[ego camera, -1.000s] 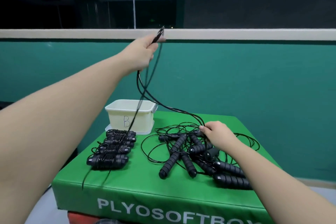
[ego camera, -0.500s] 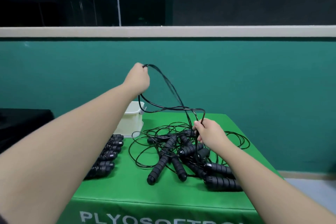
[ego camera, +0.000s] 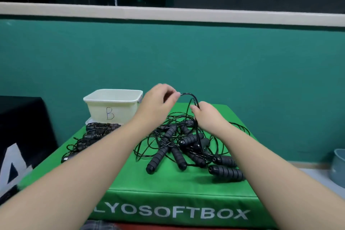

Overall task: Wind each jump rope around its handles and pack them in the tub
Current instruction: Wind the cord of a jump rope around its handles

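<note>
Left hand [ego camera: 158, 99] and right hand [ego camera: 207, 115] both pinch thin black rope loop [ego camera: 188, 95] above tangled black-handled ropes [ego camera: 186, 142], cream plastic tub [ego camera: 112, 106] behind-left.

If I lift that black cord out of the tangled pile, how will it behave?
Probably floppy: the cord arches limply between left hand and right hand. It will likely snag, since loops cross the loose handles. Those round handles may roll.

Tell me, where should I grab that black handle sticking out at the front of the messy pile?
Probably grip the ribbed handle around its middle, coming from above and the front. Its near end lies free on the green box, while its far end runs into the tangled cords.
</note>
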Motion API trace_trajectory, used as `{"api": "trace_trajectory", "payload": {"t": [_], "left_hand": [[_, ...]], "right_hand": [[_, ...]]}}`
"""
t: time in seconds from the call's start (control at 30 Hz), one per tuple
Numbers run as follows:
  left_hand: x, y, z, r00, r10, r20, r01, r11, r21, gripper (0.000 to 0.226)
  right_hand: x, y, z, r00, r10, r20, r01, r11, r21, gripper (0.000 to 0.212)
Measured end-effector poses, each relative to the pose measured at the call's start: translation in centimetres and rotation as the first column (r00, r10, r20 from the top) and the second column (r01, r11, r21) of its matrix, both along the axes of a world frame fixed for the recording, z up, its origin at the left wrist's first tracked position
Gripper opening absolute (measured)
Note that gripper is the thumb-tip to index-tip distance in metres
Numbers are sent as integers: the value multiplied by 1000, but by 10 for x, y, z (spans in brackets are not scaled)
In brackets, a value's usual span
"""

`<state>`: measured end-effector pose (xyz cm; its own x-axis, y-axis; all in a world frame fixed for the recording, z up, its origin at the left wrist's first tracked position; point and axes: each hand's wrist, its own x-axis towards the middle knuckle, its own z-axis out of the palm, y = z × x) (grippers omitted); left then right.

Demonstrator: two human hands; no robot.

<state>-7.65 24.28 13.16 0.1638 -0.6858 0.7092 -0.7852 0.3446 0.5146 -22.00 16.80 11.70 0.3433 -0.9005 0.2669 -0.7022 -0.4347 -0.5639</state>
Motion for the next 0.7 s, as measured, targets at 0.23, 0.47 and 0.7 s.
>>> {"api": "trace_trajectory", "payload": {"t": [0.23, 0.47, 0.7], "left_hand": [[-9, 16, -42, 994, 113, -14, -112, 993, 24, 5], [-19, 26, -75, 997, 50, -63, -28, 950, 312, 37], [-32, 14, -96, 925, -162, -343, 315, 833, 455, 12]], "right_hand": [[3, 6, 8, 995, 51, 83, -54, 998, 27, 38], [6, 8, 4, 974, 88, 209, -104, 992, 68, 40], [12, 20, -2, 943, 167, 290, -202, 975, 96, 37]]}}
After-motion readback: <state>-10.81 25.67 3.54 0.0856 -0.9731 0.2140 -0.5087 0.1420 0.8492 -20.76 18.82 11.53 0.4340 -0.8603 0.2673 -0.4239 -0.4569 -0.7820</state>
